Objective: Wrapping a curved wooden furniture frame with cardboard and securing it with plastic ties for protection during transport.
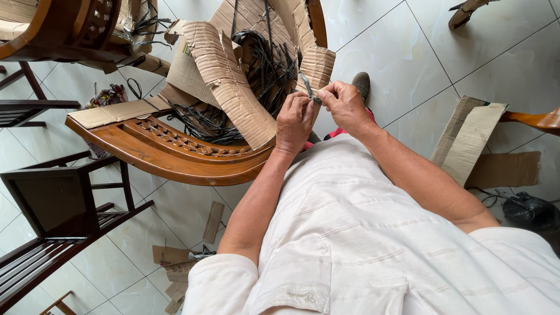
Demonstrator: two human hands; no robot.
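Observation:
My left hand [294, 121] and my right hand [344, 105] meet in front of my chest, both pinching a thin grey strap [308, 88] that rises from between the fingertips. Just beyond the hands lies a carved wooden chair [169, 153] tipped on its side, wrapped in torn brown cardboard [230, 87]. A tangle of black straps [265, 67] spills over the cardboard and the chair's frame. My left hand is nearly touching the edge of the cardboard. My white shirt fills the lower part of the view.
A dark wooden chair [55, 201] stands at the left, another brown chair [52, 29] at the top left. Flat cardboard pieces [469, 143] lie on the white tile floor at the right, beside a black bundle [528, 210]. Small cardboard scraps [175, 265] lie below.

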